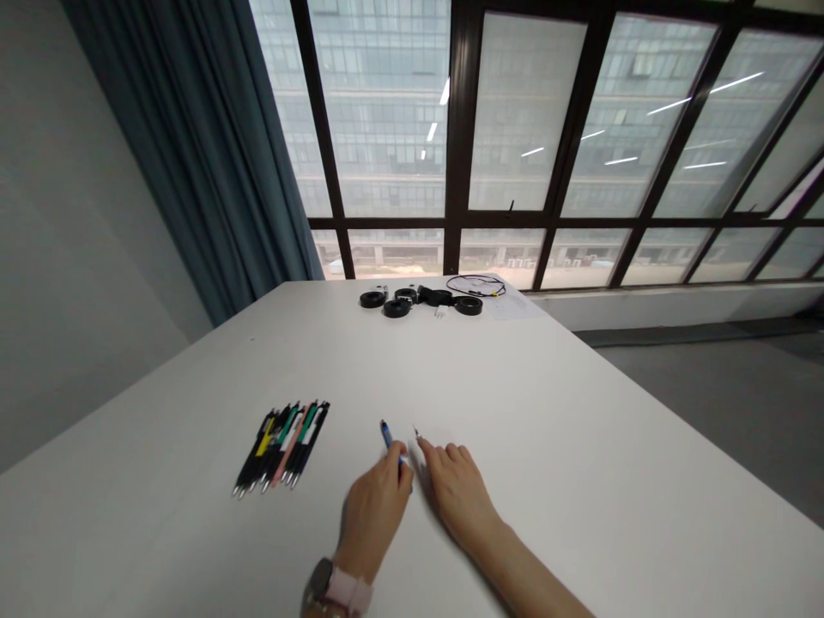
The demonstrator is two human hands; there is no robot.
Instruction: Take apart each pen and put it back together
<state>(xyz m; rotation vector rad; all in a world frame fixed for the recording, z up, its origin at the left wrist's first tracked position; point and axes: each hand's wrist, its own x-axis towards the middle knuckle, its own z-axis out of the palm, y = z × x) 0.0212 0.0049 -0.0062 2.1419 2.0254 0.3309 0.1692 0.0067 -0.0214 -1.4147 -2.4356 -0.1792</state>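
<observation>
My left hand (377, 506) is closed around a blue pen (386, 434), whose dark end points away from me and whose other end shows below the fingers. To its right my right hand (457, 493) is closed, its index finger reaching forward. A small thin pointed piece (416, 432) with a silvery tip sticks out at that fingertip; the rest of it is hidden by the fingers. Both hands are low over the white table (515, 412), close together. Left of them lies a row of several pens (281, 448), black, green, yellow and pink, side by side.
At the table's far end are several black tape-like rings (397, 307), a dark bundle (435, 296), a small white item (441, 312), a coiled black cable (476, 286) and a paper sheet (515, 305). A blue curtain (212, 154) and windows stand behind.
</observation>
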